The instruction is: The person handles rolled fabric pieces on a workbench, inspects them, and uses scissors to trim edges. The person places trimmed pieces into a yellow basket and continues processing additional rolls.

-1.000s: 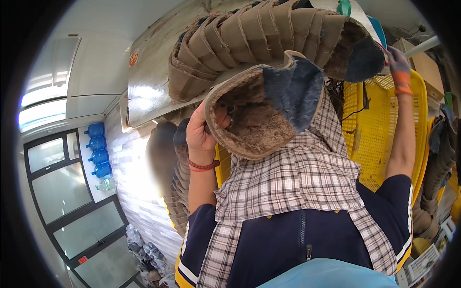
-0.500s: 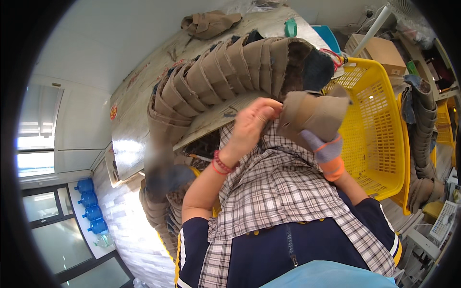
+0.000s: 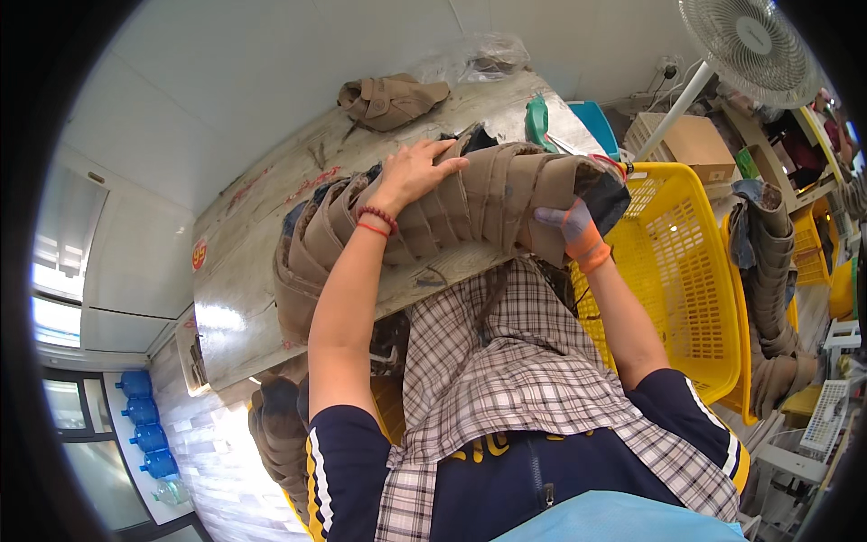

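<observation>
A long row of nested brown boot uppers [image 3: 479, 199], some with dark furry lining, lies curved along the table's near edge. My left hand [image 3: 420, 172] lies on top of the row, bare, with its fingers stretched out and a red beaded bracelet at the wrist. My right hand [image 3: 573, 229], in a grey and orange glove, grips the edge of the boot upper at the right end of the row. Its thumb shows on the outside; the other fingers are partly hidden. A single brown upper [image 3: 390, 99] lies apart at the back of the table.
A worn wooden table [image 3: 244, 271] carries a green-handled tool [image 3: 537, 122] and clear plastic bags [image 3: 479, 59]. A yellow basket [image 3: 695, 298] stands at the right. Behind it are a cardboard box [image 3: 691, 144] and a fan [image 3: 754, 41]. Blue water bottles [image 3: 143, 411] line the left wall.
The upper held in front of me by my right hand is now at the row's right end. My left hand has moved up and left onto the row.
</observation>
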{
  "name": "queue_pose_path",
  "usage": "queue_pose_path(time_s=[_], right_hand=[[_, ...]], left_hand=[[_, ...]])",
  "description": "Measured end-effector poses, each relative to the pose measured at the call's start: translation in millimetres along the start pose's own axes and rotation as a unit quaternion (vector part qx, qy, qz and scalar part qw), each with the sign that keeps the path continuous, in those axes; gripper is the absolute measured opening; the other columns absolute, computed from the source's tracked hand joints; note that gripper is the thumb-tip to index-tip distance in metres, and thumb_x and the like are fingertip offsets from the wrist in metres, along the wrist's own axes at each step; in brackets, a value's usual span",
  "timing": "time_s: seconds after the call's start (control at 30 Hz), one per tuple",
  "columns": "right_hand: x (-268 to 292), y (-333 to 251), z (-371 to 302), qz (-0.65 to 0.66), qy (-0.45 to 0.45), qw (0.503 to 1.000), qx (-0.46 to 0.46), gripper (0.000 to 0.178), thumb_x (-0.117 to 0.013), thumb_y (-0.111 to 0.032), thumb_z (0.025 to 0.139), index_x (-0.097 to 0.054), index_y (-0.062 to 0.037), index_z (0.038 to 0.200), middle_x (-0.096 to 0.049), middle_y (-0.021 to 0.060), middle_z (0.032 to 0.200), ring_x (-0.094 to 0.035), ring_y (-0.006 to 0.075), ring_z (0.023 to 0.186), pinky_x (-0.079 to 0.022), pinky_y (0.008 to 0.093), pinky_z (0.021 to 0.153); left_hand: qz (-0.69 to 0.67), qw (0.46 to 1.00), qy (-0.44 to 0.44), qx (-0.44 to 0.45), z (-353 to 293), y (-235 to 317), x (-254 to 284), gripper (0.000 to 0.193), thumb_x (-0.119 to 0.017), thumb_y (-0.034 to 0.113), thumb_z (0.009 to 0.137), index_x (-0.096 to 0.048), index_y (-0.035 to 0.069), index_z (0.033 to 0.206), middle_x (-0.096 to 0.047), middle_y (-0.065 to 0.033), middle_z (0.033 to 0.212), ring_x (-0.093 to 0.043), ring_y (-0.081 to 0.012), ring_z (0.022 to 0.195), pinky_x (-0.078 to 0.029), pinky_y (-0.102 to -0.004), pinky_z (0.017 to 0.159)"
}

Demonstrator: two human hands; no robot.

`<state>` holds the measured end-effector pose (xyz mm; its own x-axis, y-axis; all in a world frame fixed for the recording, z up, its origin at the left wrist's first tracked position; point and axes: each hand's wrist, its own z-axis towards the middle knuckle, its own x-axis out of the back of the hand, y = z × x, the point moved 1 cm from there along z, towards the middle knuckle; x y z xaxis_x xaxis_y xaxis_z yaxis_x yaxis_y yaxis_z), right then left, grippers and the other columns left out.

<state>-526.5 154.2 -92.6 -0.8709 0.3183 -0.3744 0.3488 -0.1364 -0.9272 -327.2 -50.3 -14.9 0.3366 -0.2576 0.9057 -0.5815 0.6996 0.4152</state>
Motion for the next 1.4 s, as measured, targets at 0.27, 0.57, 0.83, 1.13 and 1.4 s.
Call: queue_pose_path(time_s=[0.27, 0.57, 0.83, 1.13, 1.4], right_hand=[[-3.9, 26.8, 54.6, -0.041, 0.005, 0.994, 0.096, 0.04, -0.072, -0.008, 0.076, -0.059, 0.0011, 0.113, -0.065, 0.0074, 0.105, -0.061, 0.0192, 0.096, -0.05, 0.0326, 0.085], [27.9, 97.2, 8.0, -0.124, -0.016, 0.973, 0.193, 0.068, -0.062, -0.034, 0.086, -0.036, 0.003, 0.137, -0.042, 0.0149, 0.138, -0.043, 0.0247, 0.125, -0.036, 0.0368, 0.102], [5.5, 50.0, -44.0, -0.117, -0.017, 0.979, 0.168, 0.073, -0.05, -0.044, 0.088, -0.032, 0.0061, 0.139, -0.04, 0.0157, 0.14, -0.038, 0.0258, 0.129, -0.025, 0.0353, 0.109], [-6.5, 27.9, -56.7, -0.15, 0.015, 0.974, 0.17, 0.053, -0.046, -0.036, 0.094, -0.051, 0.006, 0.125, -0.058, 0.0149, 0.119, -0.053, 0.0237, 0.111, -0.036, 0.0349, 0.099], [-13.3, 5.2, -87.2, -0.17, 0.049, 0.949, 0.259, 0.042, -0.051, -0.019, 0.093, -0.048, 0.0051, 0.127, -0.055, 0.0158, 0.126, -0.053, 0.0234, 0.114, -0.041, 0.0348, 0.098]], left_hand=[[-0.033, 0.996, 0.081, 0.032, -1.1, 4.7, -3.2, 0.069, -0.053, 0.068, 0.078, -0.06, 0.017, 0.123, -0.06, -0.009, 0.123, -0.055, -0.0295, 0.113, -0.041, -0.0418, 0.096], [0.077, 0.985, 0.119, 0.099, 64.1, -104.9, 67.0, 0.029, -0.046, 0.015, 0.091, -0.06, 0.009, 0.115, -0.064, -0.0149, 0.109, -0.059, -0.0281, 0.106, -0.046, -0.045, 0.089], [0.284, 0.936, 0.138, 0.153, 131.3, -181.2, 34.8, 0.037, -0.056, 0.004, 0.079, -0.063, 0.017, 0.114, -0.028, -0.0136, 0.147, -0.016, -0.0329, 0.141, -0.02, -0.0559, 0.111], [-0.206, 0.895, 0.394, -0.029, 58.5, -121.0, 148.9, 0.022, -0.068, 0.027, 0.083, -0.064, 0.007, 0.091, -0.066, -0.0047, 0.087, -0.058, -0.022, 0.092, -0.041, -0.0381, 0.085], [-0.718, 0.603, 0.344, 0.039, -138.3, -53.4, 185.3, 0.024, -0.051, 0.016, 0.094, -0.056, -0.001, 0.11, -0.059, -0.0082, 0.093, -0.052, -0.018, 0.082, -0.042, -0.0314, 0.072]])
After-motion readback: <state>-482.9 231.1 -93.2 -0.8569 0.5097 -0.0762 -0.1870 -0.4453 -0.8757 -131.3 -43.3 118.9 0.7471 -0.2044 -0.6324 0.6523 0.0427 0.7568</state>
